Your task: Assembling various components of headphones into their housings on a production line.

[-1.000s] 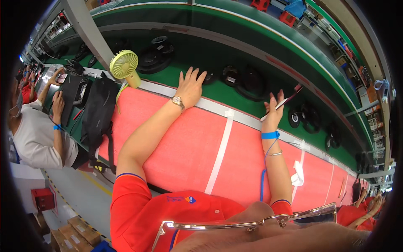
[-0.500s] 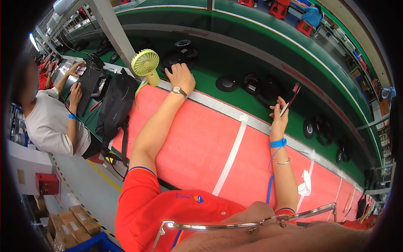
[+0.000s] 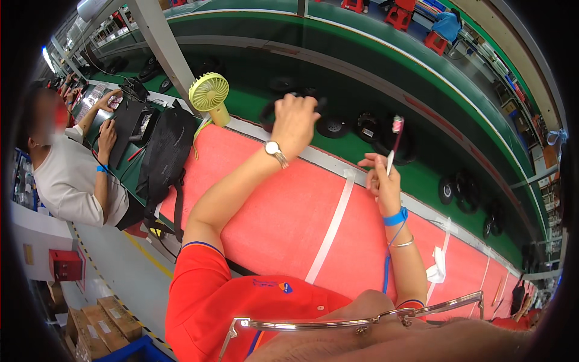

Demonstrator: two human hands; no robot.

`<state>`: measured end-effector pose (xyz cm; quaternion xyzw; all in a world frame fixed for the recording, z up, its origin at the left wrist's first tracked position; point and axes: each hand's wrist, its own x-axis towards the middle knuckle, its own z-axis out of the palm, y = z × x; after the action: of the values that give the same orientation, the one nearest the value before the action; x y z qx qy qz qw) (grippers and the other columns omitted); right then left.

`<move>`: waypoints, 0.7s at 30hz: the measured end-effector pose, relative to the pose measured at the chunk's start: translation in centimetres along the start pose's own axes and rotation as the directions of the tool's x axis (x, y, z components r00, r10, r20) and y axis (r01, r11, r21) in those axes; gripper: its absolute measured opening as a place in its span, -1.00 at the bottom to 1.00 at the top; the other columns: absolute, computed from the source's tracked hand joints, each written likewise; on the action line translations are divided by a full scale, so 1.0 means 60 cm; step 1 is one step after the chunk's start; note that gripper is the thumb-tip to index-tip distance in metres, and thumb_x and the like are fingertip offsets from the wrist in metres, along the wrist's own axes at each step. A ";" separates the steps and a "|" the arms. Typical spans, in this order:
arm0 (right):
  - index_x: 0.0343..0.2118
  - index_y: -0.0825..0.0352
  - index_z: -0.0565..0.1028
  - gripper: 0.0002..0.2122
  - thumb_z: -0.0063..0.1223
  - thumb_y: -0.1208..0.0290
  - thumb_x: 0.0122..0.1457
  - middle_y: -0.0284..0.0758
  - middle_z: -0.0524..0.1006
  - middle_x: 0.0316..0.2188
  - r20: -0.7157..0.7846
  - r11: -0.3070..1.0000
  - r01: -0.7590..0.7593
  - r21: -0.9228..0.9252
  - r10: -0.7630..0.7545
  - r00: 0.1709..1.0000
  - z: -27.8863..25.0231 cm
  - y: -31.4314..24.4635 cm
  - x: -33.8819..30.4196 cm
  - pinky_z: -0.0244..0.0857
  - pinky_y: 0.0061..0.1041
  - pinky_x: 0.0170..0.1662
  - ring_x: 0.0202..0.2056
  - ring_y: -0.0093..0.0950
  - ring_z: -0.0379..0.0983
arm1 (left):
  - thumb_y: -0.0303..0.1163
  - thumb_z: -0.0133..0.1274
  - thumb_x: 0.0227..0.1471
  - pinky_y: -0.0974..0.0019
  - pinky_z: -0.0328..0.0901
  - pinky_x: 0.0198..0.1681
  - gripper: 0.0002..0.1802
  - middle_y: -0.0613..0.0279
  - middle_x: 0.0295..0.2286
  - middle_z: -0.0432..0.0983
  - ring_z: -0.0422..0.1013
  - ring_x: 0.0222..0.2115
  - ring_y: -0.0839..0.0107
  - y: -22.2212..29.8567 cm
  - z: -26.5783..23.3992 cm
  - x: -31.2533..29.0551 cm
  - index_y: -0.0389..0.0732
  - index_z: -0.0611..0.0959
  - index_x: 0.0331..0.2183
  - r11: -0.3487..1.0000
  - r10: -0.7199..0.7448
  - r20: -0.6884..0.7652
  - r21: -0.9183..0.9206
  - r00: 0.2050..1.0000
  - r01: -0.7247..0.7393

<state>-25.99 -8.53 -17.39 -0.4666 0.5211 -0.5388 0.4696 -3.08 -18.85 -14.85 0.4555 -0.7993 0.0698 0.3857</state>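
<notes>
Over the far edge of the pink-covered bench (image 3: 271, 211), my left hand (image 3: 295, 125) is closed on a black wheel (image 3: 267, 114), partly hidden behind the fingers and blurred. My right hand (image 3: 383, 181) is raised near the same edge, holding a toothbrush (image 3: 395, 142) between thumb and fingers. Its white-and-dark-red handle points up, with the bristle head on top. Just beyond the hands, a small black wheel (image 3: 333, 126) with a grey hub, another round black part (image 3: 367, 127) and a dark tyre (image 3: 399, 145) lie on the green conveyor.
A yellow-green handheld fan (image 3: 210, 96) stands at the bench's far left, beside a black backpack (image 3: 166, 148). A co-worker in a white shirt (image 3: 72, 175) sits further left. More wheels (image 3: 467, 190) lie right along the conveyor. A white tissue (image 3: 436, 265) and blue wrist-strap cord (image 3: 386, 265) are at right.
My left hand has moved right and slightly nearer, the black wheel shifting with it. My right hand and the toothbrush have moved left. Wheels on the conveyor have shifted slightly right.
</notes>
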 end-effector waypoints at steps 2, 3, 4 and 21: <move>-0.02 0.43 0.32 -0.58 -0.23 0.12 0.29 -0.23 0.53 -0.30 0.140 0.990 -0.139 0.025 0.135 0.981 0.027 -0.032 -0.019 -0.17 -0.76 -0.74 -0.71 -0.72 0.19 | -0.44 0.09 -0.08 0.12 0.13 -0.23 -0.77 0.09 -0.42 0.46 0.29 -0.29 0.12 0.050 -0.015 -0.014 -0.25 0.44 -0.32 0.996 0.019 0.038 -0.087 0.999 -0.016; 0.01 0.46 0.27 -0.50 -0.24 0.04 0.28 -0.14 0.53 -0.25 0.185 0.985 -0.164 0.043 0.154 0.971 0.036 -0.037 -0.024 -0.20 -0.75 -0.76 -0.72 -0.69 0.22 | -0.43 0.08 -0.08 0.12 0.14 -0.24 -0.76 0.09 -0.42 0.45 0.29 -0.30 0.12 0.076 -0.027 -0.022 -0.25 0.43 -0.32 0.991 0.027 0.064 -0.131 0.998 -0.019; 0.01 0.46 0.27 -0.50 -0.24 0.04 0.28 -0.14 0.53 -0.25 0.187 0.985 -0.165 0.043 0.154 0.970 0.043 -0.037 -0.029 -0.20 -0.75 -0.76 -0.72 -0.69 0.22 | -0.42 0.08 -0.08 0.13 0.14 -0.25 -0.75 0.09 -0.42 0.44 0.29 -0.31 0.12 0.100 -0.035 -0.032 -0.26 0.42 -0.31 0.984 0.039 0.091 -0.176 0.995 -0.022; -0.08 0.54 0.35 -0.60 -0.13 0.34 0.08 -0.19 0.52 -0.58 0.097 0.952 -0.178 0.247 0.159 0.983 -0.018 -0.065 -0.021 -0.16 -0.70 -0.82 -0.87 -0.64 0.07 | 0.09 -0.04 0.05 0.08 0.21 0.01 -0.30 -0.20 -0.11 0.31 0.30 -0.08 0.08 -0.014 0.003 0.002 -0.42 0.36 -0.10 0.174 -0.514 0.689 -0.499 0.511 0.849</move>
<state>-26.95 -7.09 -13.55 -0.3763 0.4672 -0.5411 0.5893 -2.56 -19.48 -15.07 0.5440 -0.4887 -0.5696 0.3751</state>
